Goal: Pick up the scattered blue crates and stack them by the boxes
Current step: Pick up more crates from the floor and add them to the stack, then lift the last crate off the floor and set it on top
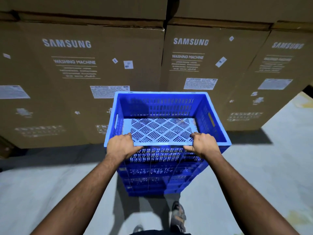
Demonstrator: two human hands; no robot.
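A blue slotted plastic crate [160, 106] sits on top of a stack of blue crates [157, 180] on the floor, right in front of the cardboard boxes [76, 73]. My left hand [122, 145] grips the near rim of the top crate at its left end. My right hand [204, 144] grips the same rim at its right end. The top crate is empty; its perforated bottom shows. Both forearms reach forward from the bottom of the view.
Tall brown washing-machine boxes [203, 65] form a wall behind the stack, with more stacked above. Grey concrete floor [42, 184] spreads left and right of the stack. My sandalled foot [177, 216] stands just behind the stack.
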